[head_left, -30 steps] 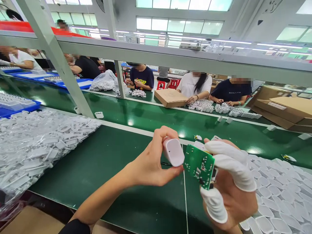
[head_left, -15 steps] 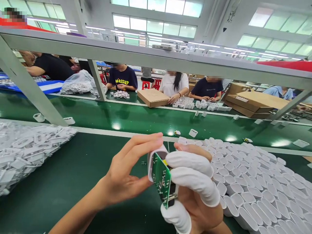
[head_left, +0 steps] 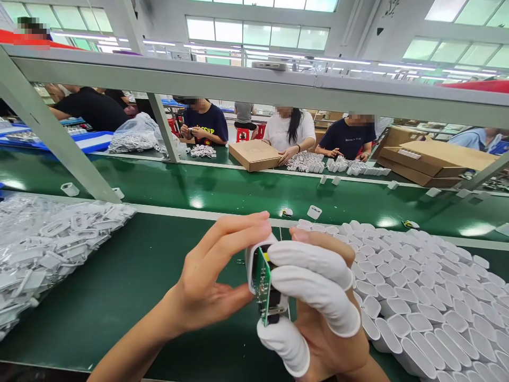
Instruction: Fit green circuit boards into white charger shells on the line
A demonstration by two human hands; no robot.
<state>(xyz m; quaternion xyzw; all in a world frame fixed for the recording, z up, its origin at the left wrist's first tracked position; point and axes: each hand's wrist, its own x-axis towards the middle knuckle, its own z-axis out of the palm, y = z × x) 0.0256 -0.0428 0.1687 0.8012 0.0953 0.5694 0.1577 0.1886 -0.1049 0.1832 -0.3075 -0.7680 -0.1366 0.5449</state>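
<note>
My bare left hand (head_left: 202, 281) grips a white plastic housing (head_left: 252, 268) between its fingers and thumb, the open end turned toward my right hand. In my right hand (head_left: 318, 297), whose thumb and two fingers wear white finger cots, is a green circuit board (head_left: 263, 289) with black and yellow parts. The far end of the board sits inside the mouth of the housing, and the near end sticks out. To the right of my hands stand rows of white housings (head_left: 421, 297), packed closely with their open ends up.
A clear bag (head_left: 59, 239) of white plastic parts lies at the left. Beyond the bench runs a green conveyor belt (head_left: 222, 185) carrying several loose pieces. A slanted metal frame (head_left: 238, 82) crosses above it. Co-workers sit across the belt by a cardboard box (head_left: 254, 155).
The circuit board has gone further into the housing and turned more edge-on to me. The camera view has shifted slightly, and both hands keep their grip.
</note>
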